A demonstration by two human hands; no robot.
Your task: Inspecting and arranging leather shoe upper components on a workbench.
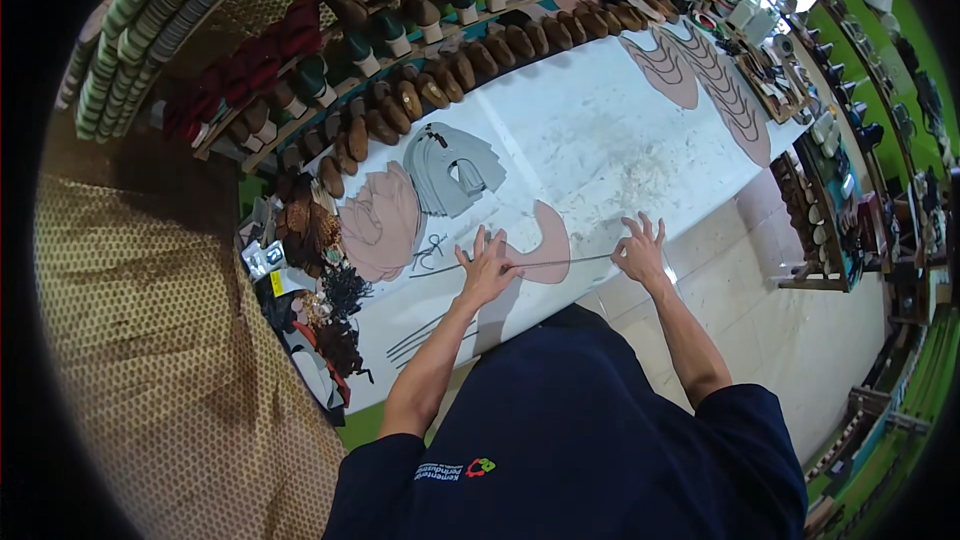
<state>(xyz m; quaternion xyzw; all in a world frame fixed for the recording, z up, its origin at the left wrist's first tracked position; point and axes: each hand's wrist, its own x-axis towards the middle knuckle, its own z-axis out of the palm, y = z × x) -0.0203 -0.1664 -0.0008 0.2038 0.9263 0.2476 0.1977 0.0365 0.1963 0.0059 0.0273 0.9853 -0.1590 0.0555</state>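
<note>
A thin dark strip (585,259) is drawn taut between my hands, low over the table's front edge. My left hand (484,272) pinches it between thumb and finger, the other fingers raised, and a tail runs on to the left. At its right end my right hand (640,252) pinches it too, with the remaining fingers spread upward. Under the strip lies a curved pinkish-brown shoe-upper piece (553,230), flat on the white tabletop (560,140). Several more dark strips (425,340) rest left of my left forearm. A small dark looped item (430,252) sits beyond that hand.
Left on the table are stacked pink pieces (378,225) and grey pieces (445,168). Brown shoe lasts (460,70) line the far edge. Overlapping pink pieces (722,90) lie far right, near a tool tray (775,85). Cluttered scraps (340,290) fill the left end.
</note>
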